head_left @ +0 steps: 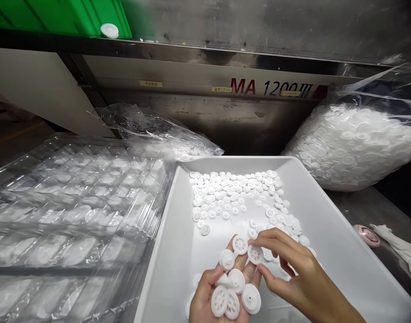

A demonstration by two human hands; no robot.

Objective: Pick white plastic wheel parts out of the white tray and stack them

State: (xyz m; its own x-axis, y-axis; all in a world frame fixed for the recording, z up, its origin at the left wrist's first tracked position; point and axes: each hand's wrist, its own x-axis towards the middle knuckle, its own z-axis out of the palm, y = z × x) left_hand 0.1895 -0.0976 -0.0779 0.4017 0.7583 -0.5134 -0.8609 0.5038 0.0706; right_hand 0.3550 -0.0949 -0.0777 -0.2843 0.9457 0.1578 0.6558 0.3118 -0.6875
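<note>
My left hand [205, 294] is cupped palm up over the near part of the grey tub [161, 251], with several small white plastic wheels [236, 281] lying on its palm and fingers. Some of these wheels show spokes, others a smooth face with a central hub. Between thumb and fingertips, my right hand [292, 269] pinches one spoked white plastic wheel [255, 254] just above the left fingers. Many more loose wheels [234, 188] are spread over the tub floor, thickest toward its far end. Both hands partly cover the wheels beneath them.
Stacked clear plastic trays [80, 215] filled with white parts stand left of the tub. A bulging clear bag of white wheels [356, 143] sits at the right, another clear bag [165, 130] behind the tub. A metal machine ledge [205, 49] crosses the back, with a green bin [57, 18].
</note>
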